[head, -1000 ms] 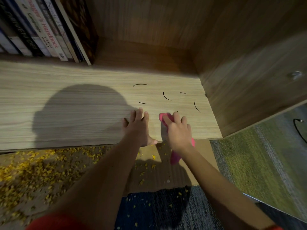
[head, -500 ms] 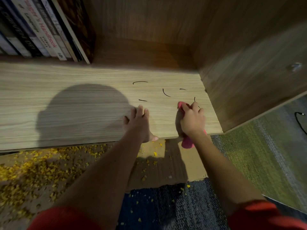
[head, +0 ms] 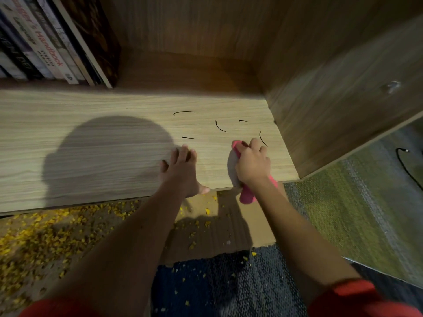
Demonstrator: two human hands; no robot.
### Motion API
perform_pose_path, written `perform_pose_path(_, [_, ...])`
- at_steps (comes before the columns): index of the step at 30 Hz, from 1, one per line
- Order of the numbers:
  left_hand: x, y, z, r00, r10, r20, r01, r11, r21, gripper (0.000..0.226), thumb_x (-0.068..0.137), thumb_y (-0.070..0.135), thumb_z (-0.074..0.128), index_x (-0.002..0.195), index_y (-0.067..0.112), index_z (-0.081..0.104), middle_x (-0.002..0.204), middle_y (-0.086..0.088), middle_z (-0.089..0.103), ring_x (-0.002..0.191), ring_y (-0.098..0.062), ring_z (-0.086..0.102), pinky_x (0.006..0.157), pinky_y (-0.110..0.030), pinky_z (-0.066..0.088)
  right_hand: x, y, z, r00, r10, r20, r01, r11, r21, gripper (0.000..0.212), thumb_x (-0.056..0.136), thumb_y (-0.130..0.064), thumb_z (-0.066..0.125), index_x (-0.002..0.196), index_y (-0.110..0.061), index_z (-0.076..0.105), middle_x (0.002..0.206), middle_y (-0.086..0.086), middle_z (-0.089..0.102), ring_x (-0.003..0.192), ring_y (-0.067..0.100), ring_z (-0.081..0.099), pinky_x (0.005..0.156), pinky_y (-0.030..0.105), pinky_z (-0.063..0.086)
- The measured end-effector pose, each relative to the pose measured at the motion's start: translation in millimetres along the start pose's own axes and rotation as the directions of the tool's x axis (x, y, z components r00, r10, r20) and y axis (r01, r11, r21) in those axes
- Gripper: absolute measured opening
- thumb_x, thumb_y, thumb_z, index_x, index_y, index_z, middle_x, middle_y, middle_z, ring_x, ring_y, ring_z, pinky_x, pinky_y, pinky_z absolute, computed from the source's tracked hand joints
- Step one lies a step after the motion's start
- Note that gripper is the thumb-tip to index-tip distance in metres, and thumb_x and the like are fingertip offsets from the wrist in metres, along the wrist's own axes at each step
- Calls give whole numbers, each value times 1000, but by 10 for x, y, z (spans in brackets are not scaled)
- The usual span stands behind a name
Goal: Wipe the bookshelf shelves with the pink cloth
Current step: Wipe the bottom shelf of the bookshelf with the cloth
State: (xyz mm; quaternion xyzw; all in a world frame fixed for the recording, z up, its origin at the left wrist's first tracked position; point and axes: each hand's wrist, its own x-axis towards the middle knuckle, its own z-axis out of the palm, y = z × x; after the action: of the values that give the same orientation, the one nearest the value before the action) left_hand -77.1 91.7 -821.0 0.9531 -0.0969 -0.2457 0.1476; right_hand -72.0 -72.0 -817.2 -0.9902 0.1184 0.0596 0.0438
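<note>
A light wooden shelf (head: 103, 143) of the bookshelf stretches across the view, with several short black curved marks (head: 220, 126) near its right end. My right hand (head: 251, 163) grips the pink cloth (head: 247, 195) and presses it on the shelf close to the right side panel; one end of the cloth sticks out past my fingers, the other hangs over the front edge. My left hand (head: 180, 170) rests flat on the shelf just left of it, fingers straight, thumb at the front edge.
A row of books (head: 45, 42) stands at the shelf's back left. The bookshelf's side panel (head: 343, 88) walls off the right. Below lie brown cardboard (head: 217, 229) scattered with yellow crumbs (head: 34, 236), a dark blue rug (head: 217, 282), green carpet and a black cable (head: 405, 163).
My right hand slid the pink cloth to the right along the shelf toward the side panel, then eased slightly back. My left hand stayed in place.
</note>
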Motion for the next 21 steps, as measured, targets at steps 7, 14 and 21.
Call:
perform_pose_path(7, [11, 15, 0, 1000, 0, 10, 0, 1000, 2, 110, 77, 54, 67, 150, 16, -7, 156, -2, -18, 144, -24, -16, 116, -49, 3, -63, 160, 75, 995, -84, -62, 81, 996, -44, 45, 94, -14, 40, 139, -20, 37, 129, 12, 34, 116, 34, 36, 95, 43, 35])
perform_pose_path(14, [-12, 5, 6, 1000, -4, 5, 4, 1000, -20, 110, 77, 52, 67, 150, 16, -6, 156, -2, -19, 144, -24, -16, 116, -48, 2, -250, 10, 181, 986, -147, -83, 145, 989, -30, 46, 93, -14, 43, 138, -24, 38, 128, 11, 34, 112, 32, 36, 88, 39, 33])
perform_pose_path(21, [2, 28, 11, 1000, -11, -6, 11, 1000, -20, 109, 78, 52, 67, 150, 16, -6, 156, -2, -19, 144, -26, -15, 116, -49, 1, 206, -114, 89, 985, -145, -98, 152, 986, 69, 43, 92, -11, 43, 134, -20, 47, 127, 12, 37, 113, 33, 37, 93, 40, 34])
